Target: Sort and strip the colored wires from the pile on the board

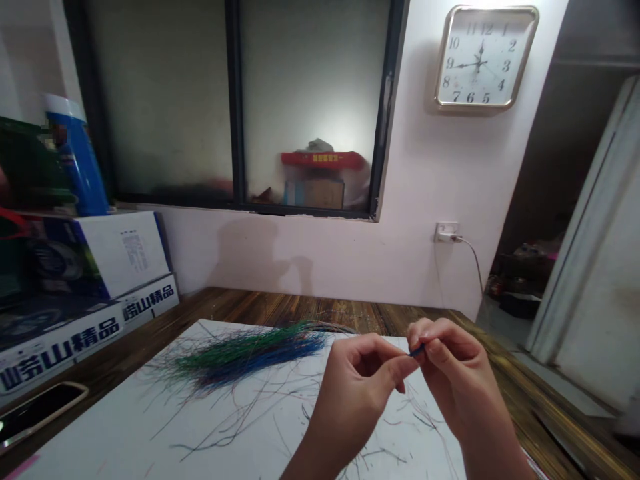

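My left hand [361,380] and my right hand [453,373] meet above the right part of a white sheet [165,433]. Between the fingertips of both hands is a short, thin blue wire [417,351], pinched from either side; most of it is hidden by the fingers. Left of my hands lies a loose bundle of thin wires, with green wires [225,350] at the back and blue wires [260,363] in front. Several single wire strands [220,440] and short offcuts [385,455] are scattered over the sheet around and below my hands.
The sheet lies on a brown wooden table [250,301] against the wall. At the left edge are a phone [43,407], stacked printed boxes [125,257] and a blue bottle [83,163]. A cable runs from a wall socket [447,232] at the right, beside a doorway.
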A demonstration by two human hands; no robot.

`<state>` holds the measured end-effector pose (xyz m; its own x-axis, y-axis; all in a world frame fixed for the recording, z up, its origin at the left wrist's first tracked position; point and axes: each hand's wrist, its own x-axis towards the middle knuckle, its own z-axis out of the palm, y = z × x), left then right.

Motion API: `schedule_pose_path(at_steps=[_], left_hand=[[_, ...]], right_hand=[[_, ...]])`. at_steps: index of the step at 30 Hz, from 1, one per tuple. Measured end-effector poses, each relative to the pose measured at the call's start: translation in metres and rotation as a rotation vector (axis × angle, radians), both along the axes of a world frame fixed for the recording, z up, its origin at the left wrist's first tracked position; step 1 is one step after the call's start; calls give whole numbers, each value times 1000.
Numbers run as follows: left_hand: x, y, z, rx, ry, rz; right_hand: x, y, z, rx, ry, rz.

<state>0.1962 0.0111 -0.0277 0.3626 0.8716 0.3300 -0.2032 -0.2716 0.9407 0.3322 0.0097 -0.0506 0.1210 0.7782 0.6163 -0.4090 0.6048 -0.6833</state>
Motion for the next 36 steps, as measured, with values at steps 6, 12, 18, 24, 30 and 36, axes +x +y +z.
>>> schedule_pose_path(at_steps=[6, 12, 18, 24, 30, 36], left_hand=[[4, -5, 0, 18, -14, -16], [3, -5, -6, 344, 150, 133], [-1, -3, -15, 737, 401, 208], [3, -4, -16, 725, 334, 293], [3, -8, -9, 522, 126, 329], [-2, -6, -7, 530, 184, 271]], right_hand=[[1, -7, 3, -138, 58, 84], [1, -10, 3, -151, 28, -93], [-2, -8, 1, -135, 29, -198], [-7, -9, 3, -54, 57, -236], [-10, -10, 2, 94, 54, -107], [-5, -10, 1, 76, 28, -19]])
